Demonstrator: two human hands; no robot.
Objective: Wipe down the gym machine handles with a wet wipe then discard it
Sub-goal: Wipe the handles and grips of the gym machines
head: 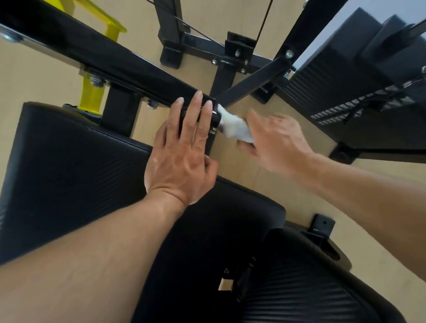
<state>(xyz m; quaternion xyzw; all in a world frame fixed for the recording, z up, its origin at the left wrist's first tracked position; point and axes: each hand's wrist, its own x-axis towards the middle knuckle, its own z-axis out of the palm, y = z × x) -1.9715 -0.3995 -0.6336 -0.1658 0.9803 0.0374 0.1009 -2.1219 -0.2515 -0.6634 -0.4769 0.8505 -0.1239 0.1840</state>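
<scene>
The left hand (182, 157) lies flat, fingers (197, 106) spread over the end of a glossy black steel machine bar (85, 54). Just beside it, the blurred right hand (277, 139) pinches a crumpled white wet wipe (232, 124) against the bar's end fitting. Below are black ribbed vinyl seat pads (68, 167), on a tan wooden floor (264, 190). A yellow metal bracket (92, 98) shows behind the bar.

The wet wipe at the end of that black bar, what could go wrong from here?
1. The right hand pinches only one end of the wet wipe, so it might slip and fall to the floor.
2. The left hand lies flat over the black bar near its metal end fittings, so wiping could pass over the covered part, or the wipe could snag there.
</scene>
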